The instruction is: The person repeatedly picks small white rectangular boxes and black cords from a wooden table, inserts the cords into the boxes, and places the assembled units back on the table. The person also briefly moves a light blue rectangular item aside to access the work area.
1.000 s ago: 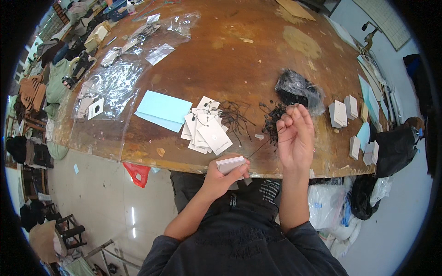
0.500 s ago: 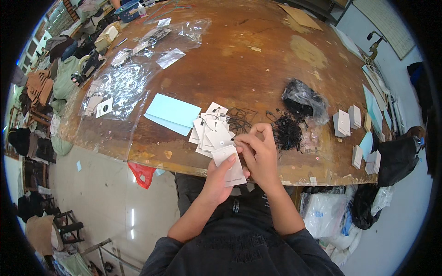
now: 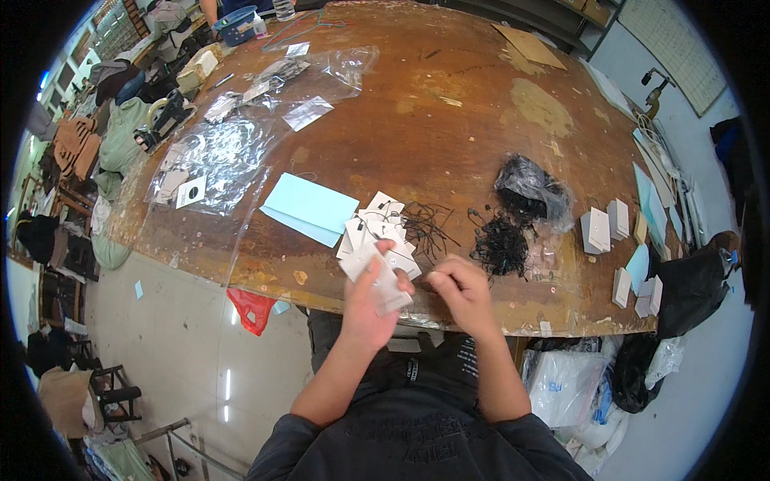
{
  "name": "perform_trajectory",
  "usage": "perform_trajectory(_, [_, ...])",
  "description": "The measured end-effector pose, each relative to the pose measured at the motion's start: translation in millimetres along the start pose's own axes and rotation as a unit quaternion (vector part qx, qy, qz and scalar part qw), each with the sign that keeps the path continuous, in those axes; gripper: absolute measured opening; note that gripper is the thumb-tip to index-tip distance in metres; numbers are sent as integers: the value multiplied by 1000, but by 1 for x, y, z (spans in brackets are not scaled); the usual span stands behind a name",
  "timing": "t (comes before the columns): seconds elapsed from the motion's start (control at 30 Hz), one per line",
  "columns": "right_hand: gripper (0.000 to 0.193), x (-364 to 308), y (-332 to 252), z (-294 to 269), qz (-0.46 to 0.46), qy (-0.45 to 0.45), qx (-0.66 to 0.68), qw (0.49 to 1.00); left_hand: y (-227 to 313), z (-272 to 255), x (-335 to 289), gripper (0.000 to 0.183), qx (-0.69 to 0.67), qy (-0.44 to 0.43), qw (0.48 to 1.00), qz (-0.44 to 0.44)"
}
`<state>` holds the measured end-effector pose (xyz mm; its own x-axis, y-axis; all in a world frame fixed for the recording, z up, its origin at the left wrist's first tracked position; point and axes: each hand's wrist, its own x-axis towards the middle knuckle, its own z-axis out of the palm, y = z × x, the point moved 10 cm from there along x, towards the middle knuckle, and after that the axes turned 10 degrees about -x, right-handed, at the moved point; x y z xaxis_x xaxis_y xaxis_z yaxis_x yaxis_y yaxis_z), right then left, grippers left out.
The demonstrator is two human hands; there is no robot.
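My left hand [image 3: 367,309] grips a small stack of white hang tags [image 3: 391,295] near the table's front edge, slightly blurred. Just to its right, my right hand [image 3: 465,295] has its fingers curled in a pinch; whatever they hold, if anything, is too small to make out. Beyond the left hand lies an overlapping pile of white tags with black strings [image 3: 377,220]. Loose black strings [image 3: 427,231] spread beside that pile. A denser heap of black strings [image 3: 499,247] sits farther right, against a clear plastic bag of black material [image 3: 531,191].
Folded light blue paper [image 3: 311,207] lies left of the tag pile. Clear plastic sheeting [image 3: 228,152] covers the table's left side. Small stacks of white cards [image 3: 595,231] stand at the right. A red bag [image 3: 250,309] hangs at the front edge.
My left hand has tilted the held tags leftward and moved them slightly. My right hand has drawn back from the tags, nearer to me, its fingers more curled. The view has shifted a little.
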<state>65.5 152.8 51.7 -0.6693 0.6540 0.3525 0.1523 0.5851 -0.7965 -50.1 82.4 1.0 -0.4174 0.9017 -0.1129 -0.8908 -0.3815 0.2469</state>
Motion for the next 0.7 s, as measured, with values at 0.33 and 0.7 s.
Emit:
perform_trajectory(0.33, [19, -1, 19, -51, 14, 205, 551, 809, -3, -21, -4, 34, 159, 84, 984, -3])
perform_trajectory(0.7, [9, -2, -1, 13, 172, 136, 220, 951, 13, -1, -11, 22, 340, 30, 932, 117])
